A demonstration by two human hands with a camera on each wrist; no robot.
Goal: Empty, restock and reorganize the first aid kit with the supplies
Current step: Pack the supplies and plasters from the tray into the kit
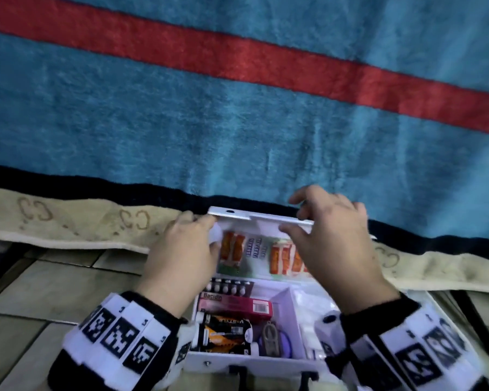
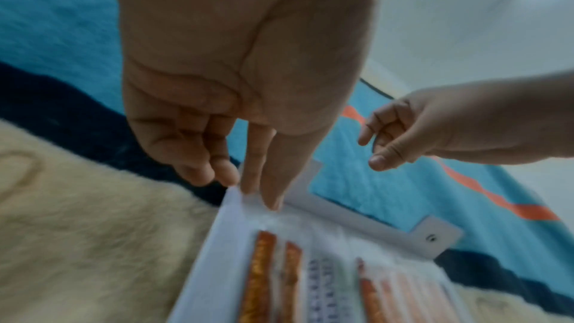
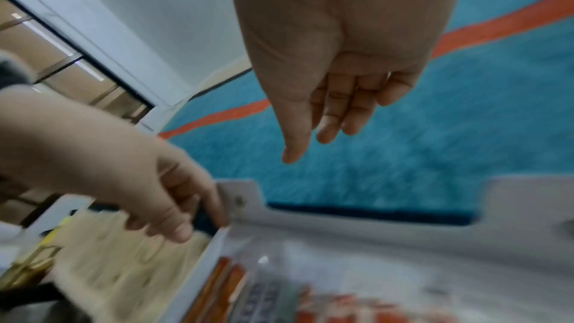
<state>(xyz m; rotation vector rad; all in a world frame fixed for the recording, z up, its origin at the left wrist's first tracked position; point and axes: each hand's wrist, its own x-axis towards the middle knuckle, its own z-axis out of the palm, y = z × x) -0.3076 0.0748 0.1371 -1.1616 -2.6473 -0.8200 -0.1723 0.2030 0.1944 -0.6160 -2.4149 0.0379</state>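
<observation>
The white first aid kit (image 1: 237, 362) stands open in front of me, its lid (image 1: 254, 218) raised toward the bed. Orange sachets (image 1: 232, 249) sit in a clear pocket inside the lid. In the left compartment lie a blister pack (image 1: 229, 286), a pink Bacidin box (image 1: 235, 304) and a black-and-orange packet (image 1: 223, 331). My left hand (image 1: 206, 224) pinches the lid's (image 2: 341, 220) top left corner between thumb and forefinger (image 2: 261, 195). My right hand (image 1: 294, 215) hovers at the lid's top right edge with relaxed fingers, and in the right wrist view (image 3: 310, 146) it holds nothing.
A blue blanket (image 1: 266, 122) with a red stripe and a beige hem (image 1: 68, 221) hangs just behind the lid. Tiled floor (image 1: 54, 292) lies to the left. A dark bar (image 1: 474, 325) slants at the right. Black latches (image 1: 237, 371) sit on the kit's front wall.
</observation>
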